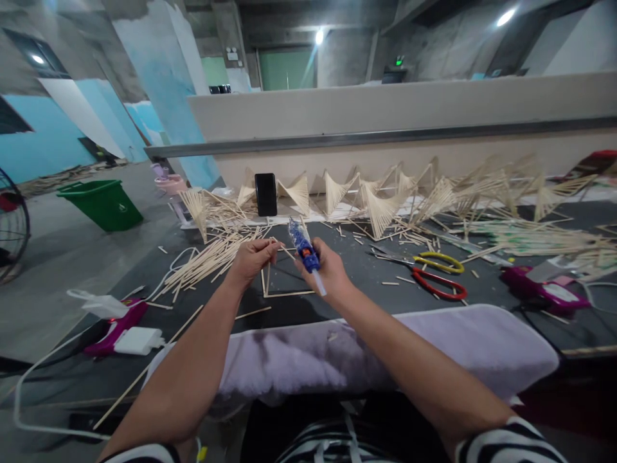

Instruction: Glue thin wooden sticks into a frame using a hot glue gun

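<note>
My right hand (325, 265) is wrapped round a blue hot glue gun (304, 247), whose pale glue stick (319, 281) pokes out toward me. With fingertips pinched together, my left hand (255, 260) holds a thin wooden stick at the upper corner of a small stick frame. That stick frame (289, 294) lies on the dark tabletop between my hands, partly hidden by the fingers and the glue gun. Whether the nozzle touches the wood is hard to make out. Left of my left hand lies a pile of loose wooden sticks (207, 260).
Twisted stick structures (380, 202) line the back by a low partition (385, 103), beside an upright black phone (266, 195). Scissors (438, 283) lie at right. Magenta power strips (118, 328) with white cables sit at both sides. A lilac cloth (409, 347) covers the front edge.
</note>
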`<action>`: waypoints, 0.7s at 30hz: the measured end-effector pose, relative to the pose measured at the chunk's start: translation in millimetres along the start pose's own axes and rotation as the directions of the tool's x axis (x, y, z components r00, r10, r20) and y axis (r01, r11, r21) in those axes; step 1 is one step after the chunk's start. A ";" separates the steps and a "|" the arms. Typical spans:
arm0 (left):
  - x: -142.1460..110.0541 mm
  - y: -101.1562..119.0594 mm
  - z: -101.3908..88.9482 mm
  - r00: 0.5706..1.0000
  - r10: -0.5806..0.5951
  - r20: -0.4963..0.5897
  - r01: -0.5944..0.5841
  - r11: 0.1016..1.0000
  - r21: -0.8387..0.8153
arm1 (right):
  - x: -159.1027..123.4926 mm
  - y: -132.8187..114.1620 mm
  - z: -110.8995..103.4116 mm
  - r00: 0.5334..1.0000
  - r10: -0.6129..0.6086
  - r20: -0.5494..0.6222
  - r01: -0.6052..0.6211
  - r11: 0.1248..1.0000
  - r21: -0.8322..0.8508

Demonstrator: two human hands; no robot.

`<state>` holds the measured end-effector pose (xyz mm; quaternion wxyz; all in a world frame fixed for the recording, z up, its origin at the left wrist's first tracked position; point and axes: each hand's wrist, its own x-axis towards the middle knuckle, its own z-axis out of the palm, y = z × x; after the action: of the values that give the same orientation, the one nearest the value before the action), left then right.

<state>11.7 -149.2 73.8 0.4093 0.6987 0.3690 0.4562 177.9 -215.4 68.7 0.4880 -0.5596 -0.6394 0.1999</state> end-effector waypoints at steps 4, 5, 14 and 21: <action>0.8 -1.6 -0.7 1.000 0.025 0.003 -0.025 1.000 -0.002 | -3.2 4.4 13.5 0.997 -0.053 -0.059 0.042 0.983 -0.177; 0.9 -2.1 -0.8 0.999 0.032 0.007 -0.032 0.999 -0.005 | -3.3 5.2 15.0 0.998 -0.053 -0.046 0.043 0.982 -0.183; 1.0 -2.3 -1.2 0.999 0.019 0.037 -0.017 0.999 -0.035 | 2.7 8.2 16.6 0.998 -0.055 -0.019 0.049 0.974 -0.222; 1.4 -4.0 -1.5 1.000 0.014 0.027 -0.013 0.999 -0.030 | 8.8 12.4 20.4 0.999 -0.044 -0.016 0.040 0.984 -0.172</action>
<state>10.2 -146.0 71.0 0.4217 0.7012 0.3516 0.4548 167.9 -197.9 53.2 0.4484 -0.5878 -0.6610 0.1286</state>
